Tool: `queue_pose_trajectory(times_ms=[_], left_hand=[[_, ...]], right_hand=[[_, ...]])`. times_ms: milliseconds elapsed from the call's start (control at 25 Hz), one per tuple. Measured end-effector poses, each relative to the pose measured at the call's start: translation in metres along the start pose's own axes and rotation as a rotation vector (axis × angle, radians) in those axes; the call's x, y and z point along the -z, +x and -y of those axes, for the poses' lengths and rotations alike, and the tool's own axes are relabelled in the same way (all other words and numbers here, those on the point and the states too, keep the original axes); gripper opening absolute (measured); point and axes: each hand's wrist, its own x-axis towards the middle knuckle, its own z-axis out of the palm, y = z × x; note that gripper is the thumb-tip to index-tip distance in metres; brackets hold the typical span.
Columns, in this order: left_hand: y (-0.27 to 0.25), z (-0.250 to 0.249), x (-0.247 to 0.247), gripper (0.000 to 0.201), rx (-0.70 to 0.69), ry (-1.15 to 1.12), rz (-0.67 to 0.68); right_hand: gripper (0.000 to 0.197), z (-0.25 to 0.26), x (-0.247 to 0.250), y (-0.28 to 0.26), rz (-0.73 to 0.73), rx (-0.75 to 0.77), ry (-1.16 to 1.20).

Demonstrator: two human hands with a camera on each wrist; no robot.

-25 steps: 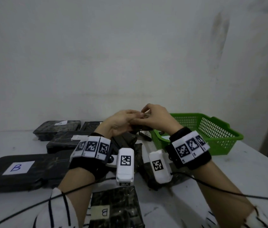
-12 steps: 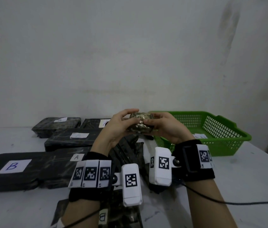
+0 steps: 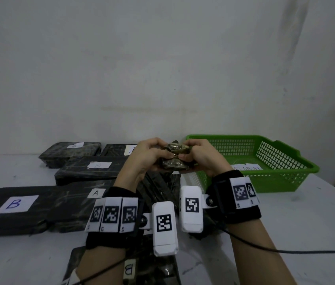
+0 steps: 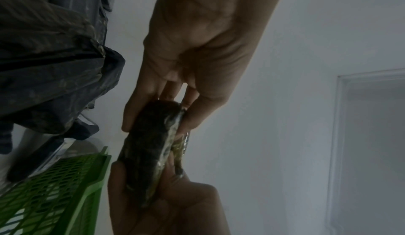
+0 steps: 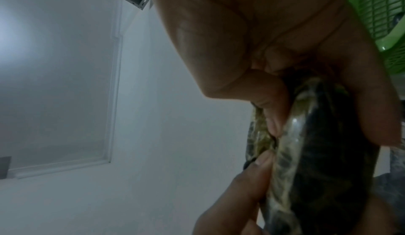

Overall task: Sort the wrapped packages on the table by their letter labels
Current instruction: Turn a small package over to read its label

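Observation:
A small package (image 3: 174,156) wrapped in dark, glossy plastic is held up above the table by both hands, with no label showing. My left hand (image 3: 161,154) grips its left end and my right hand (image 3: 188,154) grips its right end, fingers curled round it. The left wrist view shows the small package (image 4: 151,148) edge-on between thumb and fingers. It appears again in the right wrist view, where the small package (image 5: 317,152) is pinched from both sides. Flat black packages lie on the left: a B package (image 3: 14,204), an A package (image 3: 95,193), another B package (image 3: 98,165).
A green plastic basket (image 3: 286,175) stands on the right with white paper slips inside. Two more black packages (image 3: 74,149) lie at the back by the wall. A B-labelled package (image 3: 130,270) lies under my forearms. Crumpled dark wrapping (image 3: 158,188) sits below my hands. A cable (image 3: 286,250) trails right.
A second ago my hands met low over the pile with the package barely visible. Now they hold the small package up in plain view, little changed from half a second ago.

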Motion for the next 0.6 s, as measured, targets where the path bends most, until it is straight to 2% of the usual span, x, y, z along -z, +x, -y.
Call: queue_pose_trajectory(times_ms=[160, 280, 440, 600], left_hand=[[0.000, -0.001, 0.001, 0.024, 0.041, -0.002, 0.034], [0.001, -0.002, 0.001, 0.020, 0.003, 0.009, 0.016], [-0.003, -0.006, 0.003, 0.025, -0.098, 0.044, -0.006], [-0.005, -0.009, 0.002, 0.021, -0.116, -0.018, 0.050]], right_hand=[[0.022, 0.002, 0.006, -0.006, 0.105, 0.006, 0.026], [0.025, 0.004, 0.010, -0.009, 0.202, 0.033, 0.111], [0.035, 0.006, 0.011, -0.010, 0.142, 0.073, 0.121], [0.042, 0.007, 0.011, -0.008, 0.071, 0.142, 0.142]])
